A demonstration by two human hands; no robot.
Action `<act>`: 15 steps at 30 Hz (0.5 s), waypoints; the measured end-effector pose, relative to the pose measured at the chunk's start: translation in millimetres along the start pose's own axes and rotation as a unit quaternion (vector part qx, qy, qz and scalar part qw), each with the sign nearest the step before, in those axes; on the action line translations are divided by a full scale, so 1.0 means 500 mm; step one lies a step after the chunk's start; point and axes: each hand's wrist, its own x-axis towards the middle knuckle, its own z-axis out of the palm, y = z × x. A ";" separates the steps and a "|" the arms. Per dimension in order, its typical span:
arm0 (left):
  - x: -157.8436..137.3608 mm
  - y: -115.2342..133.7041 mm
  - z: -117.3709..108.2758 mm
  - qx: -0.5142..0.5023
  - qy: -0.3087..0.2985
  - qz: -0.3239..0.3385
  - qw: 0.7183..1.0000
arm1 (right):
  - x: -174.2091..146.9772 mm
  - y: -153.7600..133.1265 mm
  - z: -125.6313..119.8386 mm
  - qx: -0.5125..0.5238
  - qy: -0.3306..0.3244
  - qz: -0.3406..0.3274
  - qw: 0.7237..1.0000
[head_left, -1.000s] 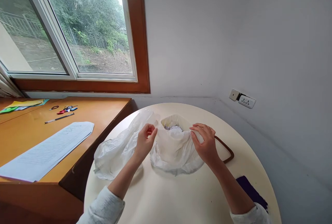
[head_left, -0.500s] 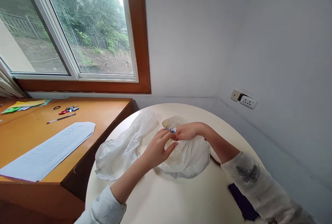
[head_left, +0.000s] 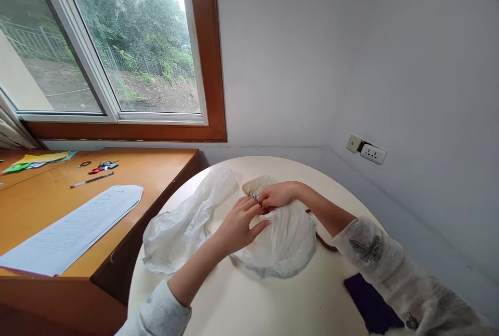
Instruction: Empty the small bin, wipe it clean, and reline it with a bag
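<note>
A white, crinkled, gathered piece of thin material (head_left: 288,245) with a rounded rim lies on the round table; its exact kind is unclear. A bit of blue-and-white patterned material (head_left: 252,196) shows at its middle, partly covered by my fingers. My left hand (head_left: 237,224) rests over the white piece, fingers stretched towards the patterned bit and thumb held apart. Close against those fingertips, my right hand (head_left: 278,195) is closed with its fingertips pinched at the gathered middle; what exactly they grip is hidden. To the left lies a crumpled translucent plastic bag (head_left: 183,232).
A brown strap (head_left: 326,242) curves out beside the white piece. Dark purple cloth (head_left: 368,302) lies by my right sleeve. The wooden desk (head_left: 156,170) at left holds papers (head_left: 78,227), a pen (head_left: 91,179) and keys (head_left: 104,166). Walls bound the table behind and right.
My right hand has shifted slightly left and over the patterned bit, covering more of it. The near part of the white piece has spread a little towards me.
</note>
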 end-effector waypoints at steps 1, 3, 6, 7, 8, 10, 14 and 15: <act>0.001 0.001 0.000 0.004 -0.006 0.000 1.000 | -0.003 0.002 -0.006 0.005 -0.016 0.002 1.000; 0.004 0.002 0.000 0.013 -0.018 0.001 1.000 | -0.009 0.004 -0.014 0.019 -0.068 0.008 0.998; 0.009 0.001 0.005 0.017 -0.029 -0.002 0.999 | -0.014 -0.002 -0.014 0.022 -0.098 0.031 0.994; 0.010 0.000 0.006 0.015 -0.029 -0.003 0.999 | -0.015 -0.006 -0.011 0.020 -0.111 0.038 0.993; 0.012 -0.001 0.007 0.011 -0.028 -0.002 1.000 | -0.015 -0.011 -0.009 0.018 -0.125 0.045 0.991; 0.015 -0.001 0.006 0.005 -0.030 0.002 1.000 | -0.013 -0.021 -0.005 0.011 -0.157 0.054 0.986; 0.019 0.004 -0.004 0.002 -0.045 0.015 0.999 | -0.002 -0.036 -0.003 -0.006 -0.210 0.066 0.975; 0.020 0.006 -0.007 0.004 -0.050 0.018 0.999 | 0.002 -0.038 -0.003 -0.014 -0.220 0.071 0.973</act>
